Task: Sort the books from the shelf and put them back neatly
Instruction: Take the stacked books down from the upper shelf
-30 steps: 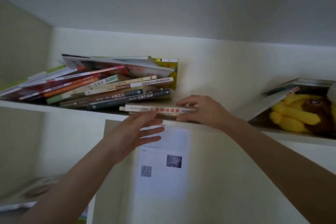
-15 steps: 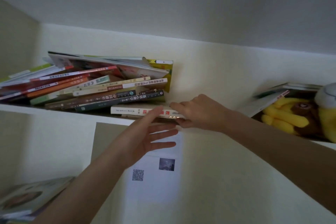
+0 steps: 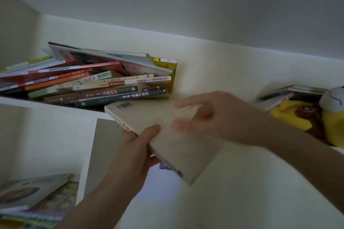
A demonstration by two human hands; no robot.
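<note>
The beige book is tilted, half off the shelf — left hand pinches its spine edge, right hand rests flat, ungripping. Risk: the leaning pile of books, unsupported, slides off — or the book slips.

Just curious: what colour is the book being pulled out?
Plain beige book, seen in the head view.

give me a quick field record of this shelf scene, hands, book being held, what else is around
left hand: grips the beige book from below, thumb on the cover
right hand: on top of the book, blurred
beige book: off the shelf, tilted, barcode at its far corner
book pile: messy, slanted stack on the upper shelf
yellow plush toy: right compartment
lower books: stacked flat, bottom left
</note>
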